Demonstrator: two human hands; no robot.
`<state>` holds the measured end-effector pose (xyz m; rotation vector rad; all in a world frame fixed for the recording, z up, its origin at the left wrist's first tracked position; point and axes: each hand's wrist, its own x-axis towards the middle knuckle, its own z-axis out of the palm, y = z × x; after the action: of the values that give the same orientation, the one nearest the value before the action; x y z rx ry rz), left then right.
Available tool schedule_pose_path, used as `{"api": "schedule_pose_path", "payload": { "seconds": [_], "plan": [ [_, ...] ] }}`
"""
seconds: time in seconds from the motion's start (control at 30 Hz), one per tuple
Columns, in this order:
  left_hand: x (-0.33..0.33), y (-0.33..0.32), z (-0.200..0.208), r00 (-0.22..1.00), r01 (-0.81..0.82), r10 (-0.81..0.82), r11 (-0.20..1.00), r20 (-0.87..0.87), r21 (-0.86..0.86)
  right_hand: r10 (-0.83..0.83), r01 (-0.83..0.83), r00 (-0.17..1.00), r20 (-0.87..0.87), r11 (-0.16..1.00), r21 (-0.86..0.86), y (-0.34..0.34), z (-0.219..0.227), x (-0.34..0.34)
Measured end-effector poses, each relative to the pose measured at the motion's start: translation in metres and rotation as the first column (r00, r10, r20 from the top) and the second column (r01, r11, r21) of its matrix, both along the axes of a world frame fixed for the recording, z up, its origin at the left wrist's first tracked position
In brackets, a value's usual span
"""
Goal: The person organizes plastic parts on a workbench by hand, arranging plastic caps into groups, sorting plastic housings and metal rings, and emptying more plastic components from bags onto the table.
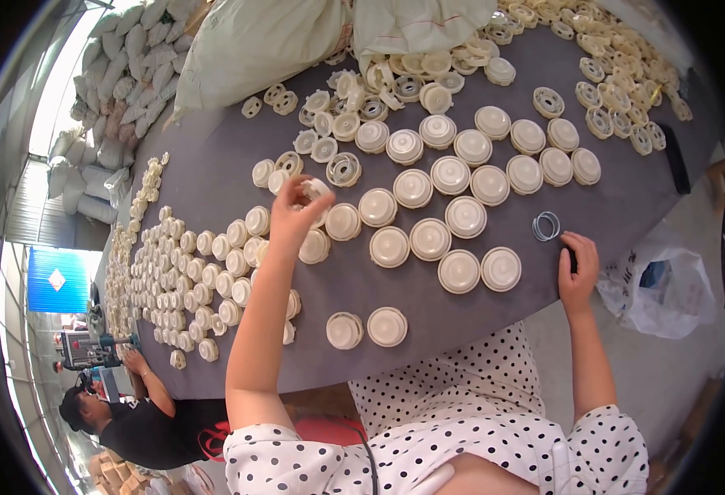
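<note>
Two big woven sacks [263,54] stand well beyond the metal rings [545,226], cut off above, their contents hidden. Left of the rings, the left hand [296,210] pinches a small white plastic piece [317,188] between thumb and fingers, which partly cover it. Just beside the rings, the right hand [578,272] has its fingers bent and close together; whether its palm hides anything, I cannot tell. Lower right of the rings is a crumpled, see-through bag [663,289], its contents hard to make out. Left of the rings, smooth round cream caps [449,175] with ridged tops dot the matt grey table [626,198].
</note>
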<state>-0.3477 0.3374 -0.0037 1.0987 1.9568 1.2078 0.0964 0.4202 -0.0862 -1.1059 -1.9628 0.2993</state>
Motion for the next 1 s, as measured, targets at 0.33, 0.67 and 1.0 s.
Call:
{"api": "schedule_pose_path", "payload": {
  "seconds": [0.33, 0.67, 1.0],
  "plan": [
    [-0.006, 0.064, -0.042, 0.975, -0.134, 0.062, 0.930, 0.213, 0.342, 0.003, -0.003, 1.000, 0.002, 1.000, -0.031, 0.000, 0.001, 0.000],
    [-0.013, 0.059, -0.064, 0.940, 0.080, -0.006, 0.976, -0.341, 0.203, 0.014, -0.013, 0.999, 0.031, 0.999, -0.030, 0.001, 0.005, 0.001],
    [0.010, 0.048, -0.044, 0.630, 0.333, -0.285, 0.940, -0.723, -0.080, 0.012, -0.011, 1.000, 0.020, 0.999, -0.048, -0.001, 0.005, 0.004]
  ]
}}
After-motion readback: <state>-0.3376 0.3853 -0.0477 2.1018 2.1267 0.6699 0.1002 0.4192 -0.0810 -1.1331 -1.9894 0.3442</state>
